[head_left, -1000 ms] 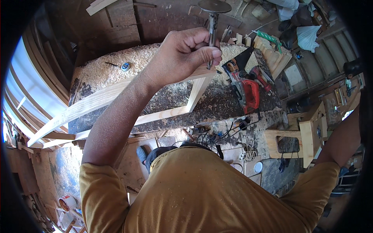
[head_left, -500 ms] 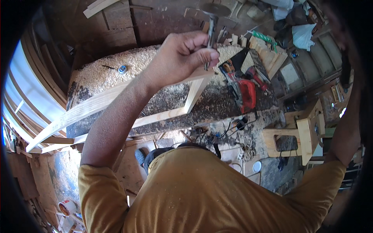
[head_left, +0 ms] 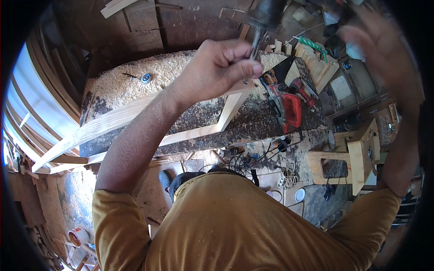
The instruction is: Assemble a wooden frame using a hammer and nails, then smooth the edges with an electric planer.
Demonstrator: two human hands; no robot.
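In the head view, the left hand (head_left: 221, 67) pinches a metal rod (head_left: 257, 45) near the wooden frame's (head_left: 106, 118) far right corner; the rod runs far, tilting slightly right, toward a blurred hammer head (head_left: 267, 14), cut off above; the right hand (head_left: 382, 47), farther off, smears; I cannot tell its grip.

My right hand (head_left: 375, 43) blurs, as does the dark tool head (head_left: 267, 13) the top edge cuts; my left hand (head_left: 222, 65) hides part of the metal shaft (head_left: 257, 41).
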